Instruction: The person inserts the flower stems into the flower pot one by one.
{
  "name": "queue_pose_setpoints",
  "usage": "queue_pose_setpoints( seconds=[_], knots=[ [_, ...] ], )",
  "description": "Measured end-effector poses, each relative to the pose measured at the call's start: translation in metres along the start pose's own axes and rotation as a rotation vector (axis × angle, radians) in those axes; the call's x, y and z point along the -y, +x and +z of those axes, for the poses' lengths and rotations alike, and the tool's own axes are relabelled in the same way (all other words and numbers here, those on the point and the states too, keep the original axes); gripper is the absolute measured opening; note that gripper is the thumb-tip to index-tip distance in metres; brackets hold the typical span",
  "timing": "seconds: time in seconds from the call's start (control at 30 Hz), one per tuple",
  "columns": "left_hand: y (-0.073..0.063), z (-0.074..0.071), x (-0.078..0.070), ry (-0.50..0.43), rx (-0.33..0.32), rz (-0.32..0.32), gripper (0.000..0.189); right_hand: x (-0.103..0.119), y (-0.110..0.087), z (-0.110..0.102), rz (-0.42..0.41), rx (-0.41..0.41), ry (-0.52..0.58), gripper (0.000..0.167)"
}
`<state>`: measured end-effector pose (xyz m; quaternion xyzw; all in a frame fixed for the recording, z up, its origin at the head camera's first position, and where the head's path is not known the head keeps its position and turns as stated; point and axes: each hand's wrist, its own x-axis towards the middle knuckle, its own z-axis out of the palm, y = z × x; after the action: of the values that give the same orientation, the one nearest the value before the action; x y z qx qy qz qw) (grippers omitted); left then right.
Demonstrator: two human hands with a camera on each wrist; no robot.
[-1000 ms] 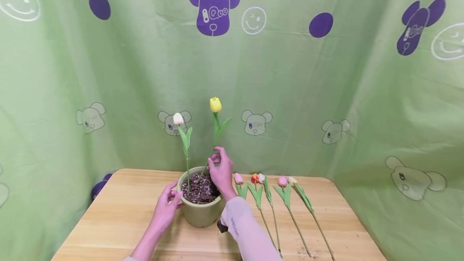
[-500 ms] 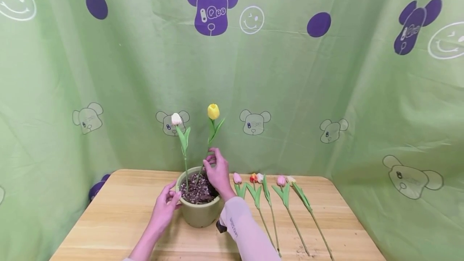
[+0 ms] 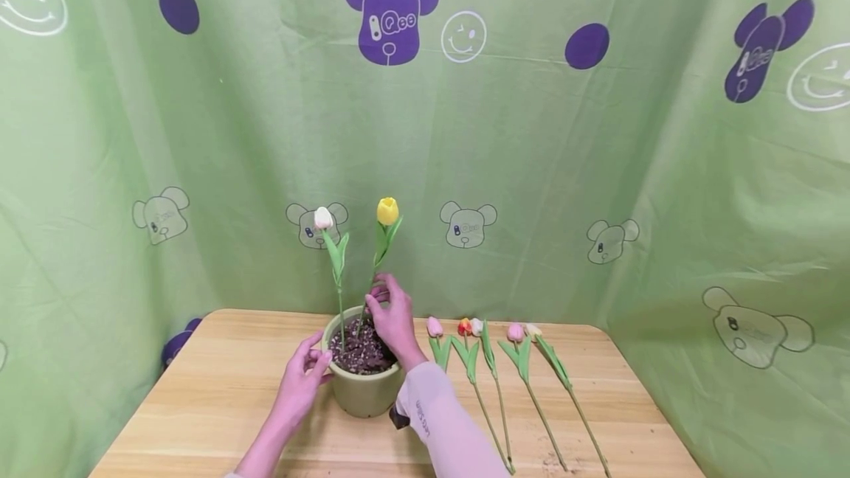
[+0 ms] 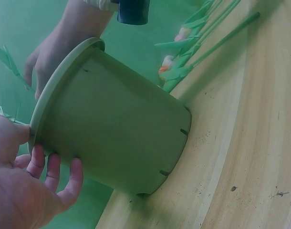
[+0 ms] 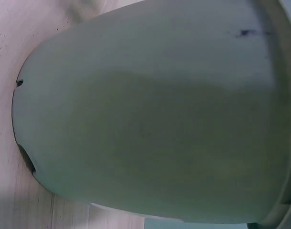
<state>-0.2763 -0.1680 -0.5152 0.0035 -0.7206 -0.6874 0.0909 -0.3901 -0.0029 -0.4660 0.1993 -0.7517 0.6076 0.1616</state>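
A green flower pot [image 3: 363,395] filled with dark speckled soil [image 3: 364,354] stands on the table. My left hand [image 3: 301,380] holds its left rim, thumb at the lip and fingers bent against the outer wall, as the left wrist view of the pot [image 4: 117,119] shows. Above the soil my right hand [image 3: 395,321] pinches the stem of a yellow tulip [image 3: 388,212], whose lower end meets the soil. Left of it a white tulip [image 3: 323,218] stands upright in the pot. In the right wrist view the pot's wall [image 5: 150,129] fills the picture and hides the right hand.
Several tulips lie side by side on the wooden table [image 3: 219,389] right of the pot, among them a pink tulip [image 3: 516,332] and a red-orange tulip [image 3: 465,327]. Soil crumbs dot the wood. A green printed curtain [image 3: 518,139] surrounds the table.
My right hand has shifted slightly left and down with the yellow tulip, whose stem is now more upright and whose bloom sits lower. The left hand still holds the pot's rim.
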Motion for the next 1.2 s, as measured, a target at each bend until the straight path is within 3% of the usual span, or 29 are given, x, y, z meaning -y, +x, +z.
queue_pose_setpoints(
  seconds=[0.27,0.53,0.77,0.97,1.2],
  knots=[
    [-0.0009,0.0024,-0.0019,-0.005,0.012,0.003,0.057,-0.0005,-0.0009,-0.0015,-0.011,0.063,0.009,0.025],
    [-0.0005,0.0044,-0.0015,0.002,0.018,0.003,0.057,0.0009,-0.0041,-0.0046,-0.011,0.127,-0.112,0.024],
    [-0.0014,0.0003,-0.0059,0.014,0.010,-0.001,0.057,0.0058,-0.0010,-0.0016,0.015,0.172,-0.113,0.026],
    [-0.0028,-0.0011,-0.0065,0.014,0.022,-0.011,0.057,0.0060,-0.0021,0.0007,0.065,0.187,-0.127,0.025],
    [-0.0035,-0.0003,-0.0036,0.018,0.017,-0.018,0.058,0.0021,-0.0041,0.0008,0.064,0.199,-0.164,0.023]
  ],
)
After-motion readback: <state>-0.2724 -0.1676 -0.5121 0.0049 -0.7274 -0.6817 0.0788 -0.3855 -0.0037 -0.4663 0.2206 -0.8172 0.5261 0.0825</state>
